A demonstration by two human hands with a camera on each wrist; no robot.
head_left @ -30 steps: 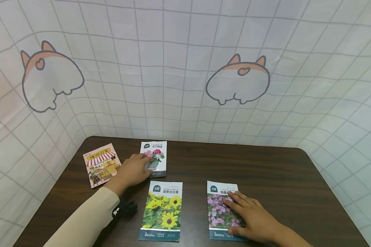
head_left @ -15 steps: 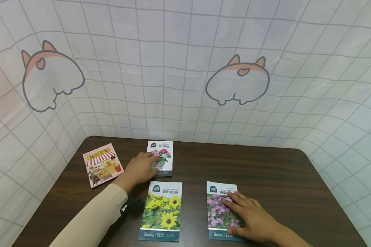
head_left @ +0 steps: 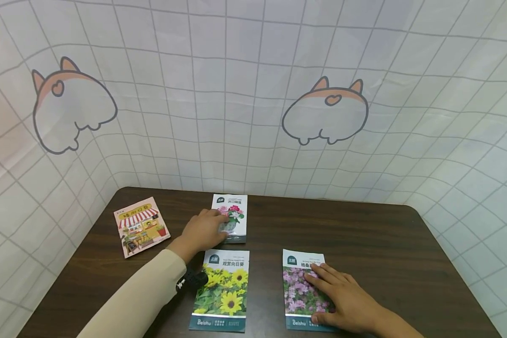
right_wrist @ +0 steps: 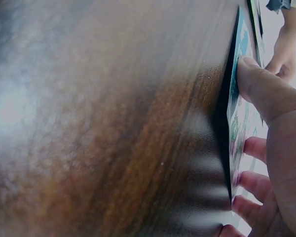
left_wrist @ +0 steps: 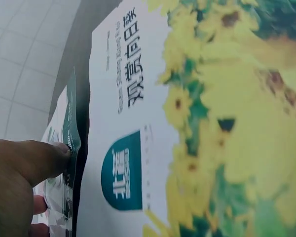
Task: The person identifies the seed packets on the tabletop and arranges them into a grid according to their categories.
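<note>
My left hand (head_left: 203, 230) lies over the left side of a white seed packet (head_left: 238, 226) printed with pink flowers in a pot, at the back of the table. Thumb and fingertips press on its face; in the left wrist view the thumb (left_wrist: 49, 155) touches its dark green lower band. My right hand (head_left: 344, 295) rests with spread fingers on a seed packet of purple flowers (head_left: 295, 291) at the front right. Between the hands, nearer the front, is a seed packet of yellow sunflowers (head_left: 226, 300), its upper left overlapped by the black wrist strap (head_left: 196, 278).
A smaller pink packet (head_left: 141, 227) with a shopfront drawing lies tilted at the back left of the dark wooden table (head_left: 376, 244). White grid-patterned cloth (head_left: 253, 117) with cartoon animals hangs behind the table and along both sides.
My left hand has slid the pink-flower packet to the right along the back of the table, away from the pink shopfront packet. The right hand and its packet have stayed in place.
</note>
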